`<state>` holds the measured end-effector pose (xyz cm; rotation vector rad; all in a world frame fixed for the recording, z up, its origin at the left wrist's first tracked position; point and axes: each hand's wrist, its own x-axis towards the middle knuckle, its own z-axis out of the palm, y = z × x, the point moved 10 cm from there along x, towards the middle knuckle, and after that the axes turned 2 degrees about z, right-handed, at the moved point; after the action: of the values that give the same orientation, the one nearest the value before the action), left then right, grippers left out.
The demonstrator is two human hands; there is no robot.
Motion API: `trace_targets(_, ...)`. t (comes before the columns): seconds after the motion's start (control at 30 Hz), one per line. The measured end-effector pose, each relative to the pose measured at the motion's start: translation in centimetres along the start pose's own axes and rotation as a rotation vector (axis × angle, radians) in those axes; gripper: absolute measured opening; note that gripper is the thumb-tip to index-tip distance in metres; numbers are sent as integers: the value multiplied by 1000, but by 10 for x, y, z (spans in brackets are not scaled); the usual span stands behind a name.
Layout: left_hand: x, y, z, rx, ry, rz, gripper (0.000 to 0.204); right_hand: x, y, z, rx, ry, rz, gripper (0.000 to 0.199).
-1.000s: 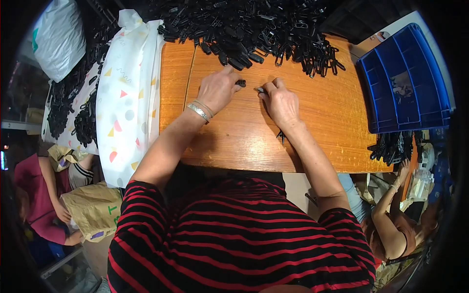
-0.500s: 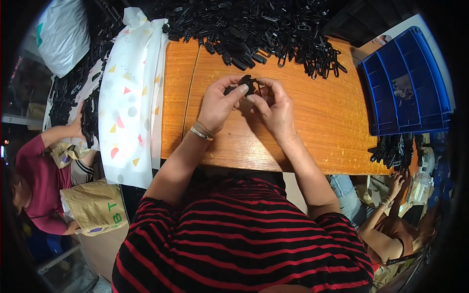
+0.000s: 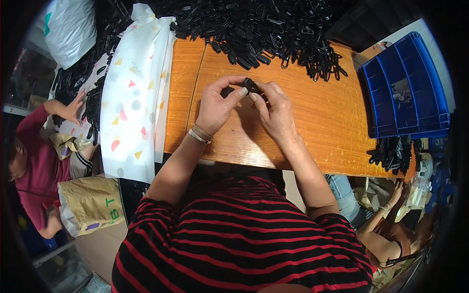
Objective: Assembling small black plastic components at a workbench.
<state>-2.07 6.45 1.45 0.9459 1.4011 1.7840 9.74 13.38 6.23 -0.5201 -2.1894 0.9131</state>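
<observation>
Above the wooden table (image 3: pixel 327 132), both my hands meet on a small black plastic piece (image 3: pixel 250 85), perhaps a clip or buckle part. My left hand (image 3: pixel 216 106) pinches it between thumb and index finger, with more black plastic tucked against the curled fingers. From the other side, my right hand (image 3: pixel 277 111) grips the piece's right end with thumb and fingertips. Fingers cover much of it, so its exact shape is hard to make out. Beyond my hands, a large heap of similar black plastic pieces (image 3: pixel 273 29) spreads over the far part of the table.
A patterned white plastic sheet (image 3: pixel 132 107) lies along the left. At the right stands a blue crate (image 3: pixel 408 83), with black pieces (image 3: pixel 392 154) below it. Co-workers sit on both sides; one hand (image 3: pixel 73 108) reaches over pieces at left. A paper sack (image 3: pixel 93 202) stands there.
The black piece has turned between my fingers, and my right fingers have closed in nearer to my left. At left, the co-worker's hand has lifted away from the black pieces and spread out.
</observation>
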Motion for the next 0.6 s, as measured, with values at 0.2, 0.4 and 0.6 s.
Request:
trace_targets(0.2,-7,4,-2,54,13,103,25,-3,-11,4,-76,-6,-60,22)
trace_targets(0.4,-26,3,-5,145,97,203,25,-18,-18,16,-180,35,-104,24)
trace_targets(0.6,-39,-15,-7,-191,86,-92,24,-25,-8,31,-29,64,19,38)
